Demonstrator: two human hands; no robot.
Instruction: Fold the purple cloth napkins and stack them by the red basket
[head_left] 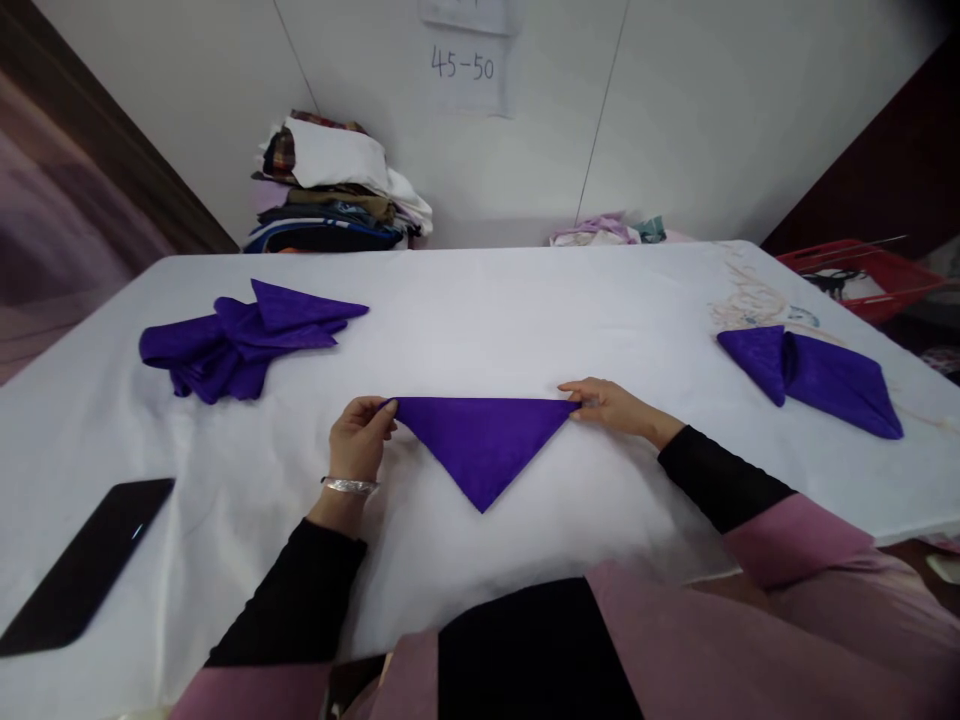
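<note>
One purple cloth (482, 445) is held out by its two top corners over the white tabletop (480, 320), right in front of the person. It is shaped like a triangle. Its long side is pulled straight across, on the side far from the body, and its bottom point is turned toward the body. The color is deep and bright, and the same shade is seen all over. The middle is spread flat and smooth. Whether the cloth is folded double cannot be told.

Its left corner is pinched by the fingers (381, 417) of the left hand (358, 440), with the thumb laid on top. Its right corner is nipped by the fingers of the right hand (611, 408), and one finger is stretched out just above the edge. A silver bracelet (350, 486) is worn on the left wrist.

To the left, a loose heap of purple cloths (262, 330) is piled up, all crumpled and pointy. To the right, more purple pieces (836, 380) are laid down near some pale strings (754, 300). A flat dark slab (90, 565) is set at the near left, with a small shine on it.
</note>
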